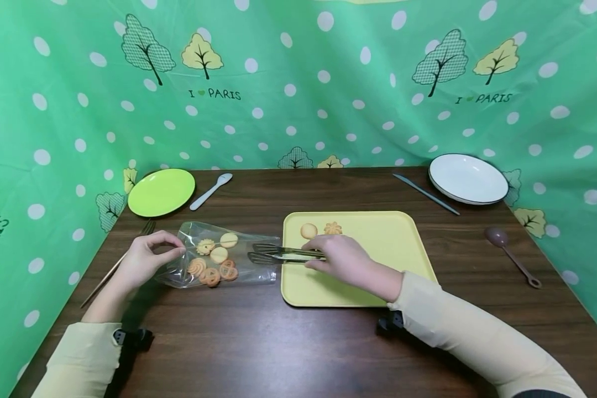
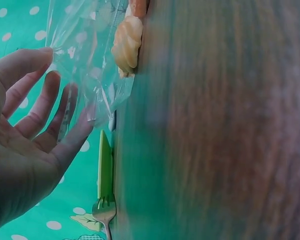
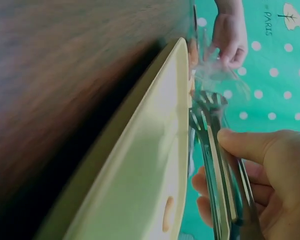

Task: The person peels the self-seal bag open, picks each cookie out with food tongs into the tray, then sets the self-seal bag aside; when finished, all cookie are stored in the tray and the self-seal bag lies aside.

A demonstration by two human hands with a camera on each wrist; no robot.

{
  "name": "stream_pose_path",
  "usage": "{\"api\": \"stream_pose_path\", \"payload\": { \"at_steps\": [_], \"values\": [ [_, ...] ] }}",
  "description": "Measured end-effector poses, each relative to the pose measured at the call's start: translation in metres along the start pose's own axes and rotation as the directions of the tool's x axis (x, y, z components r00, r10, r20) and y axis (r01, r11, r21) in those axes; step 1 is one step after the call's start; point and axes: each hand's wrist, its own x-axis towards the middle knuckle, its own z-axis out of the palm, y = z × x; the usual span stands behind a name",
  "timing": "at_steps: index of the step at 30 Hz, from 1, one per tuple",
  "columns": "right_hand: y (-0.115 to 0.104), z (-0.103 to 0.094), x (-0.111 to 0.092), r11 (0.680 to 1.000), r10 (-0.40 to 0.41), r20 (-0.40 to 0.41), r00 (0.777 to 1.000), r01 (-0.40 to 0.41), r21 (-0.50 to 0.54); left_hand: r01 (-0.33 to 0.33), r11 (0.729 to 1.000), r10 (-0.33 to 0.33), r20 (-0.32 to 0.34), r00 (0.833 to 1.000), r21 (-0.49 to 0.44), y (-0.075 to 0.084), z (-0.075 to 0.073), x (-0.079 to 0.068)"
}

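Note:
A clear plastic bag (image 1: pixel 251 271) lies left of the yellow tray (image 1: pixel 393 249), with several cookies (image 1: pixel 219 255) showing inside it. My left hand (image 1: pixel 141 262) pinches the bag's left end between thumb and finger; the film (image 2: pixel 90 65) is lifted there in the left wrist view. My right hand (image 1: pixel 343 257) grips metal tongs (image 3: pixel 217 165) above the tray's left side. The tongs' tips point left and overlap the right part of the bag, a short way from the cookies. Toward the tray's back left lie a round cookie (image 1: pixel 308 230) and a flower-shaped cookie (image 1: pixel 333 228).
A green plate (image 1: pixel 161 192) and a pale spoon (image 1: pixel 211 191) lie at the back left, a fork (image 1: pixel 104 281) beside my left hand. Back right are a blue knife (image 1: pixel 425 194) and a white dish (image 1: pixel 469 178); a brown spoon (image 1: pixel 512 257) lies at the right.

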Motion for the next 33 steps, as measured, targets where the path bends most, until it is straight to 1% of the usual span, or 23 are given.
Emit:
{"api": "stream_pose_path", "payload": {
  "at_steps": [6, 10, 13, 14, 18, 23, 28, 33],
  "values": [
    [-0.010, 0.009, 0.022, 0.997, -0.061, 0.076, 0.995, 0.057, 0.053, -0.040, 0.999, 0.040, 0.017, 0.999, 0.008, 0.003, 0.002, -0.002],
    [-0.015, 0.011, 0.032, 0.994, -0.085, 0.119, 0.989, 0.076, 0.075, -0.054, 0.998, 0.053, 0.025, 0.998, 0.031, 0.021, 0.003, -0.006],
    [-0.016, 0.014, 0.038, 0.994, -0.100, 0.134, 0.986, 0.092, 0.061, -0.053, 0.998, 0.052, 0.027, 0.998, 0.046, 0.035, 0.002, -0.009],
    [-0.017, 0.015, 0.041, 0.994, -0.106, 0.136, 0.985, 0.099, 0.051, -0.055, 0.997, 0.054, 0.027, 0.998, 0.047, 0.037, 0.002, -0.010],
    [-0.018, 0.021, 0.047, 0.990, -0.138, 0.133, 0.981, 0.137, 0.024, -0.053, 0.997, 0.051, 0.029, 0.998, 0.053, 0.036, 0.001, -0.011],
    [-0.018, 0.023, 0.047, 0.988, -0.151, 0.121, 0.981, 0.148, 0.036, -0.047, 0.997, 0.046, 0.025, 0.999, 0.062, 0.037, 0.001, -0.012],
    [-0.015, 0.020, 0.041, 0.990, -0.131, 0.106, 0.986, 0.126, 0.060, -0.046, 0.997, 0.045, 0.027, 0.999, 0.058, 0.039, 0.001, -0.012],
    [-0.010, 0.013, 0.032, 0.992, -0.111, 0.088, 0.990, 0.106, 0.062, -0.038, 0.998, 0.036, 0.029, 0.999, 0.056, 0.041, 0.001, -0.013]
  ]
}}
